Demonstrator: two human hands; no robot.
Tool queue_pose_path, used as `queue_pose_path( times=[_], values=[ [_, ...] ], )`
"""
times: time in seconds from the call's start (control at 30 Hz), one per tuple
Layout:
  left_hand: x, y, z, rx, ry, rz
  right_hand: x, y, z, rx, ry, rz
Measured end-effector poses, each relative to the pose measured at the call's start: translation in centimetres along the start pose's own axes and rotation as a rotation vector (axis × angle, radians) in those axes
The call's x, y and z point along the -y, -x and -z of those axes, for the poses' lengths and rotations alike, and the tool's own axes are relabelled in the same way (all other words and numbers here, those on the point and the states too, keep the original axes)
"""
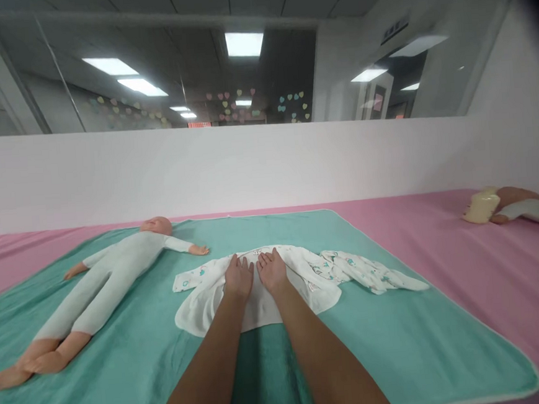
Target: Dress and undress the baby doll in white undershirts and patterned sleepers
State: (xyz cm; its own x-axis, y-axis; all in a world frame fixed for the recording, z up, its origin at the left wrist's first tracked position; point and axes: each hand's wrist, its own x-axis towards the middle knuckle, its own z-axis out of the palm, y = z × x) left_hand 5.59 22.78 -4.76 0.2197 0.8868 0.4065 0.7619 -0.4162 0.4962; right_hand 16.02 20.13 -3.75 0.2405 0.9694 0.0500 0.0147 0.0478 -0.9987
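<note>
A small white baby top (pixel 196 310) with a green print on its sleeves lies spread open on the green blanket (pixel 146 361). Over its middle, near the neckline, my left hand (pixel 239 277) is open with fingers stretched forward. Close beside it, my right hand (pixel 272 270) is open too, palm turned partly up, its fingers slightly curled. Neither hand grips anything; whether they touch the cloth I cannot tell. Rumpled printed cloth (pixel 373 273) trails off the top's right side. To the left, a baby doll (pixel 124 257) in a white suit lies on its back.
The green blanket lies over a pink sheet (pixel 421 227). At the far right, a pale yellow object (pixel 482 205) sits beside a second, partly visible doll (pixel 526 206). A low white wall (pixel 248 166) with glass (pixel 268 71) above it closes the back.
</note>
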Motion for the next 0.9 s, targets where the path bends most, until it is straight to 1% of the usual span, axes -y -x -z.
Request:
queue_pose_path(
  times=[0.07, 0.13, 0.27, 0.33, 0.4, 0.53, 0.7, 0.83, 0.9],
  values=[
    [1.0, -0.5, 0.1, -0.017, 0.122, 0.080, -0.3, -0.7, 0.9, 0.003, -0.017, -0.015],
    [1.3, -1.1, 0.1, -0.048, 0.242, 0.163, -0.3, -1.3, 1.6, -0.009, -0.034, -0.019],
    [0.7, -1.6, 0.0, -0.098, 0.427, 0.291, -0.7, -2.5, 2.3, -0.050, -0.045, 0.008],
    [0.2, -1.4, 0.0, -0.108, 0.476, 0.319, -0.9, -3.1, 2.3, -0.072, -0.030, 0.031],
    [-0.3, -1.1, 0.2, -0.107, 0.481, 0.312, -1.0, -3.5, 2.3, -0.087, 0.004, 0.061],
    [-1.7, -0.3, 0.6, -0.058, 0.357, 0.212, -0.8, -3.8, 2.1, -0.084, 0.160, 0.143],
    [-3.2, 0.7, 0.6, 0.095, 0.101, 0.032, 0.0, -2.6, 1.8, -0.084, 0.505, 0.294],
    [-3.4, 1.3, 0.4, 0.162, -0.053, -0.009, 0.7, -1.4, 1.6, -0.041, 0.791, 0.349],
    [-3.4, 1.3, 0.4, 0.198, -0.174, -0.008, 1.0, -1.1, 1.6, -0.002, 0.918, 0.355]
  ],
)
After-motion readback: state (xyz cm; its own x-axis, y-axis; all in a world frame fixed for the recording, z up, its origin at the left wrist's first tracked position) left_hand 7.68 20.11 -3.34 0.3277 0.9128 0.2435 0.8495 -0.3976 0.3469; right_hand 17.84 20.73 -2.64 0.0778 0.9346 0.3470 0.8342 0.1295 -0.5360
